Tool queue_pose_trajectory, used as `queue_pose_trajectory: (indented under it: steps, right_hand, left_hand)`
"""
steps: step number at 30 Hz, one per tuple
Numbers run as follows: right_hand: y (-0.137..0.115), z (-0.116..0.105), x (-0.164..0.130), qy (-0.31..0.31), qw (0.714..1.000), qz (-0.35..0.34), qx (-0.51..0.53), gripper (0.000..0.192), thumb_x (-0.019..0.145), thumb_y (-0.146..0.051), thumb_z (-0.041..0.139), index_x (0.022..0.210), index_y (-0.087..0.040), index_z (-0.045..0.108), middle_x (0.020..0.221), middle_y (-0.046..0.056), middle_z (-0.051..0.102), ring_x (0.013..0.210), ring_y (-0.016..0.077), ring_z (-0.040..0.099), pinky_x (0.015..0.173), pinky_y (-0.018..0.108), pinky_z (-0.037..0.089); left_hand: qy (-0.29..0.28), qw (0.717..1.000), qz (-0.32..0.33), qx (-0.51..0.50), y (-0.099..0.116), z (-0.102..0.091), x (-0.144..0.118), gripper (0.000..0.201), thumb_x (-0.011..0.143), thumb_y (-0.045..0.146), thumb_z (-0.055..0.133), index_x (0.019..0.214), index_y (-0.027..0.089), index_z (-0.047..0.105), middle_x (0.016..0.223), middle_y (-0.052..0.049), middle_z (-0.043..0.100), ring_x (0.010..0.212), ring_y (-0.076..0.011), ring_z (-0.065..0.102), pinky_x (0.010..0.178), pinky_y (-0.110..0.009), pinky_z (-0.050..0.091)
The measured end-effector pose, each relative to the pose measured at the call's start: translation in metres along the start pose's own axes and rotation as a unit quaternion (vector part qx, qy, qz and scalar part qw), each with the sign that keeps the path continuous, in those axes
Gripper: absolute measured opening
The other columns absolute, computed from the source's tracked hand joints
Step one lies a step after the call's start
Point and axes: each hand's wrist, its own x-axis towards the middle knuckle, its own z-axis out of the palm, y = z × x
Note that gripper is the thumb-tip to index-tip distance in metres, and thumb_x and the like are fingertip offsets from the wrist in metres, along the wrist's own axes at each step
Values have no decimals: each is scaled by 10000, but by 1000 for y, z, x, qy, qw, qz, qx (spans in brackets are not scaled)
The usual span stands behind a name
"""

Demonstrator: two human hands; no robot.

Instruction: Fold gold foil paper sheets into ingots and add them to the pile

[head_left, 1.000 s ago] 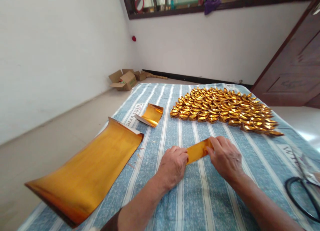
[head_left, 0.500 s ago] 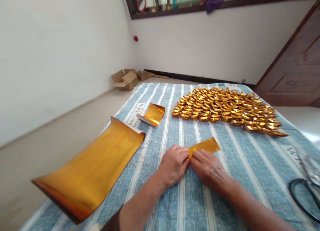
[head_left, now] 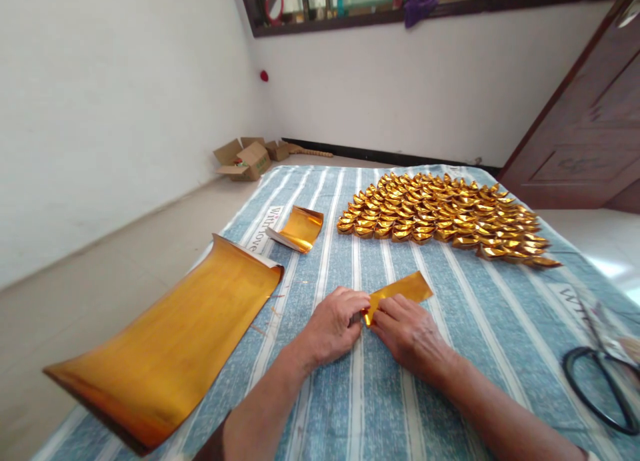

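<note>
Between my hands is a strip of gold foil paper (head_left: pixel 407 288), its free end pointing away to the right over the cloth. My left hand (head_left: pixel 336 324) pinches its near left end, fingertips and thumb curled at the edge. My right hand (head_left: pixel 410 329) presses on the strip with bent fingers and grips it just right of that end, which looks folded. The exact fold is partly hidden by my fingers. Beyond my left hand lies a small curled stack of gold foil paper (head_left: pixel 299 230). A large gold foil sheet (head_left: pixel 175 334) with curled ends rests to the left.
Many folded gold paper ingots (head_left: pixel 440 214) stand in rows at the far right of the striped tablecloth (head_left: pixel 330 394). Black-handled scissors (head_left: pixel 600 381) lie at the right edge. An open cardboard box (head_left: pixel 245 160) sits on the floor beyond, and a wooden door (head_left: pixel 575 141) stands right.
My left hand has drawn slightly away from my right, so more of the strip's near end shows between them. The whole view has shifted a little.
</note>
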Motion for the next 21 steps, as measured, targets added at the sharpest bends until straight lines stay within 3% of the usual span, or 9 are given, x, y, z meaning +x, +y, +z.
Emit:
queue_pose_trajectory:
  steps: [10, 21]
  right_hand:
    - [-2, 2, 0, 7, 1000, 1, -10, 195, 950, -174, 448, 846, -179, 613, 762, 44, 581, 716, 185, 465, 607, 320, 348]
    - [-3, 4, 1, 33, 999, 17, -13, 235, 925, -127, 424, 747, -182, 568, 738, 42, 543, 687, 185, 437, 596, 320, 332]
  left_hand:
    - [-16, 1000, -24, 1, 5, -5, 2, 328, 714, 34, 593, 1001, 186, 645, 1051, -45, 699, 990, -204, 607, 902, -362, 471]
    - [24, 999, -20, 22, 1, 2, 4, 152, 831, 96, 576, 871, 198, 682, 988, -29, 719, 917, -177, 624, 851, -336, 500]
